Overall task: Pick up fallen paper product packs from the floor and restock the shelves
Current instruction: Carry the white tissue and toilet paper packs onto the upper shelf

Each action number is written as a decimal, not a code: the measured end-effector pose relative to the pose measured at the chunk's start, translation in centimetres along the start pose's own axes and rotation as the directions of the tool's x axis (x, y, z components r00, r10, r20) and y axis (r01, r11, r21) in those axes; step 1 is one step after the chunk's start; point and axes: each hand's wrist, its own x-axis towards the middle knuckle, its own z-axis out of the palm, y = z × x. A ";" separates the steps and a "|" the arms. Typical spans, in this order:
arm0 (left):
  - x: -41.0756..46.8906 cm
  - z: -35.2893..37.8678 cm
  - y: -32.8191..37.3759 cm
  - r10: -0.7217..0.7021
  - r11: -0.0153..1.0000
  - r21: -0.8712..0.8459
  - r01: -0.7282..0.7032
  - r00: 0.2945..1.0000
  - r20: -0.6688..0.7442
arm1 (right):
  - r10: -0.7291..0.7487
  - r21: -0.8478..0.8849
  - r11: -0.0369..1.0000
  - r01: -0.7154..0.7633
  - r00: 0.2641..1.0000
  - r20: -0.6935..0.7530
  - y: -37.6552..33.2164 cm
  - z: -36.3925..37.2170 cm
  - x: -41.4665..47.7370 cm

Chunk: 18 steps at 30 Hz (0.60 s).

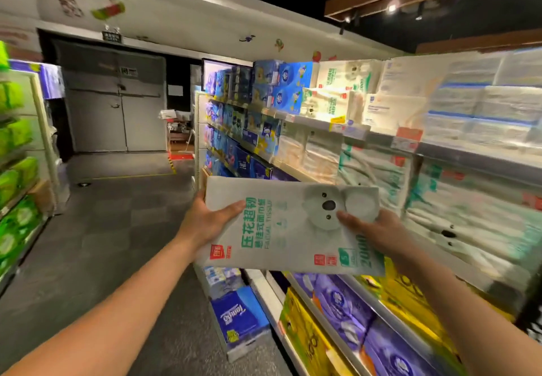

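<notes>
Pale koala-print plastic tissue pack (290, 229), long axis left-to-right, gripped endwise by left hand (208, 223) and right hand (375, 231) (nearer the right-side grey metal shelf (469, 154)).

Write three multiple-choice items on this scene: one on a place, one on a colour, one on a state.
1. Where is the koala pack?
A. On the floor
B. Held up in front of the shelves
C. On the top shelf

2. Its big lettering is:
A. Green
B. Red
C. Black

3. How is it held?
A. The left hand and right hand both grip it
B. Only one hand grips it
C. Neither hand touches it

Answers:
1 B: it is in the air, with the shelves behind it.
2 A: green characters run across its face.
3 A: a thumb lies on its front at each end.
</notes>
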 end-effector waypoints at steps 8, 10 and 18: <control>21.9 -0.9 -2.7 0.074 0.997 -0.011 -0.075 0.997 -0.018 | -0.030 -0.027 0.999 0.030 1.000 -0.001 -1.0 5.8 21.7; 27.9 -1.3 -4.4 0.109 0.994 -0.012 -0.109 0.994 0.013 | -0.034 -0.039 0.999 0.034 0.999 -0.010 -0.7 7.6 26.7; 53.9 -0.8 -6.9 0.203 0.979 -0.017 -0.202 0.970 0.133 | -0.061 -0.146 0.989 0.028 0.973 -0.225 -1.1 12.1 44.9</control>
